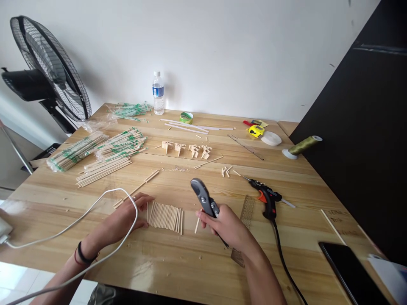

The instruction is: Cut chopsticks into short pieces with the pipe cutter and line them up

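A row of short wooden sticks (165, 217) lies side by side on the wooden table. At its left end is my left hand (129, 214), thumb and fingers apart, touching the end stick. My right hand (224, 222) holds a grey cutter tool (203, 197), its head pointing up and away. One short stick (197, 224) also shows at the fingertips of that hand, its lower end near the table. Beyond my left hand lie longer sticks (140, 187). A clear ruler (247, 212) is partly hidden under my right forearm.
Glue gun (269, 201) and its cable lie right, near a phone (352, 271). Behind stand small stick structures (179, 148), a bottle (158, 95) and yellow tape measure (256, 131). Bundled sticks (78, 150) and a fan (51, 72) are left; a white cable (95, 207) crosses my left arm.
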Motion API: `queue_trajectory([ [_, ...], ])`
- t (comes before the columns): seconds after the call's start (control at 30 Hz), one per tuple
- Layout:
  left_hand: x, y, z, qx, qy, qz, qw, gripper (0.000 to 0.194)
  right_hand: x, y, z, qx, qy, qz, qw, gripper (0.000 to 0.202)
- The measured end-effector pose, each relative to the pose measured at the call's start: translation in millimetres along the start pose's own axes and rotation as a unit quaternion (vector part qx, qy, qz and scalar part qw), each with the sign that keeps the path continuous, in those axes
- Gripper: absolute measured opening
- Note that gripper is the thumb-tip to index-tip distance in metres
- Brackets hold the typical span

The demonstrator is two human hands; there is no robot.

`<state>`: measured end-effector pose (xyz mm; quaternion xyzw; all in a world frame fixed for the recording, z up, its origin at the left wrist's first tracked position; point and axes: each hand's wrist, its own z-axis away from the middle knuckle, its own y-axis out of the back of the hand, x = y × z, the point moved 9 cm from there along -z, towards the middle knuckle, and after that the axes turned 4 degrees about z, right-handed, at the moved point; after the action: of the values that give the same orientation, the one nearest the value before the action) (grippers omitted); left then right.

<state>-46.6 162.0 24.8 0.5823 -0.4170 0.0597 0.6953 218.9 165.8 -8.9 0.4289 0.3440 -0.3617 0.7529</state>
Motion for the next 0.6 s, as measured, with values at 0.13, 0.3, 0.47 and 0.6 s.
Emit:
queue_trajectory([
  [0.13, 2, -3.8, -1, -0.016, -0.012, 0.010, 1.000, 0.067, 2, -20, 6, -0.022, -0.033, 0.061, 0.997, 0.027],
  [0.3, 4, -7.3, -1, -0.034, -0.019, 0.019, 0.999, 0.067, -4, -27, 0, 0.025, -0.044, 0.125, 0.991, 0.028],
  [0.47, 5, -10.0, -2, -0.049, -0.011, 0.029, 0.998, 0.063, -4, -22, 4, 0.068, -0.018, 0.093, 0.993, 0.017],
  [0.6, 4, -11.3, -2, -0.059, -0.010, 0.040, 0.997, 0.061, 2, -25, 16, 0.062, -0.018, 0.042, 0.997, 0.020],
])
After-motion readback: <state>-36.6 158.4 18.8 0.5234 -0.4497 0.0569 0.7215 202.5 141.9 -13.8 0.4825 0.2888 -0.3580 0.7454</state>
